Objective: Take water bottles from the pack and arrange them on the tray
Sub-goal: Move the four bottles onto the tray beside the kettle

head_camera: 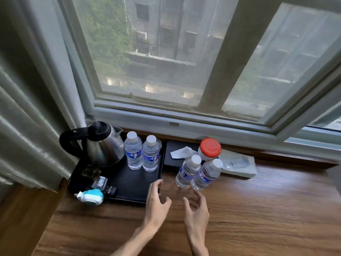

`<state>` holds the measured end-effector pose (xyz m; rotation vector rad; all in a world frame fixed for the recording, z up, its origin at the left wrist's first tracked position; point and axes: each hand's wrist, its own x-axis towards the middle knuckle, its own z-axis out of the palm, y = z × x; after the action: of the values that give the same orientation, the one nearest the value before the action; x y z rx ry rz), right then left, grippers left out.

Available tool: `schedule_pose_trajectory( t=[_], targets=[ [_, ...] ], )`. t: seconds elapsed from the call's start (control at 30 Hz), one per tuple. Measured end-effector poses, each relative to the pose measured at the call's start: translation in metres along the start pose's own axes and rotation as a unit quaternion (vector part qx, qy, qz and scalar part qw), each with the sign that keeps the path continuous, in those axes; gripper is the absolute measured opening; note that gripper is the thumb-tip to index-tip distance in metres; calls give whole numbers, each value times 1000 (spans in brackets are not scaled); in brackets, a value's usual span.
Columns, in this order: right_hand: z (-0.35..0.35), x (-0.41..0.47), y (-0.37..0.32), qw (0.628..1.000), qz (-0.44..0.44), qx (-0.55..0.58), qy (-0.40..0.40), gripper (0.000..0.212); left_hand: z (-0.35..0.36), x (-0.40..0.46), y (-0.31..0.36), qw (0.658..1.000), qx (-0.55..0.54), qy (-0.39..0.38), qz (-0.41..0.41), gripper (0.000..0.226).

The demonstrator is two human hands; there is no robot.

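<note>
Two bottles already upright on black tray, at back right corner beside kettle: left tray bottle and right tray bottle, touching or nearly so. Two more standing on wooden desk, off tray to the right: nearer-left desk bottle and right desk bottle, close together, in front of red-lidded jar. No pack wrap seen in view, so can't tell where pack is.

Left hand spread, empty, fingertips over tray's right edge. Right hand also spread, empty, fingers curled loosely, just short of the desk bottles. Neither touching a bottle yet.

Likely step: reach for the two desk bottles & shift onto tray. Roughly halfway by count.

To do well:
- Grab each around mid-body at label, not cap; thin plastic will dent if squeezed hard, so firm but light
- One per hand poss., as pair sits w/in reach of both; right hand to right desk bottle, left to the other
- Lift clear over tray rim, no dragging, rim would tip it
- Set down in bare patch in front of existing pair, making tidy 2x2; keep labels facing front
- Avoid sachets & small teal device at tray's front left
- Watch elbow near jar and tissue box behind
</note>
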<state>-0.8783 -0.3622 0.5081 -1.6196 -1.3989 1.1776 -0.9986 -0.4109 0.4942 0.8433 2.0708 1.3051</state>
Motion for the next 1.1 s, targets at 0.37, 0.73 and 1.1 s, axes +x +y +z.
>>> schedule_pose_trajectory(
  t=[0.37, 0.73, 1.1],
  targets=[
    [-34, 84, -5, 997, -35, -60, -37, 73, 53, 45, 44, 998, 21, -63, 23, 63],
    [-35, 54, -12, 998, -58, -16, -24, 62, 37, 34, 24, 999, -24, -35, 13, 57],
    [29, -30, -36, 992, -81, 0, -92, 69, -69, 1, 12, 990, -119, 64, -34, 67]
  ],
)
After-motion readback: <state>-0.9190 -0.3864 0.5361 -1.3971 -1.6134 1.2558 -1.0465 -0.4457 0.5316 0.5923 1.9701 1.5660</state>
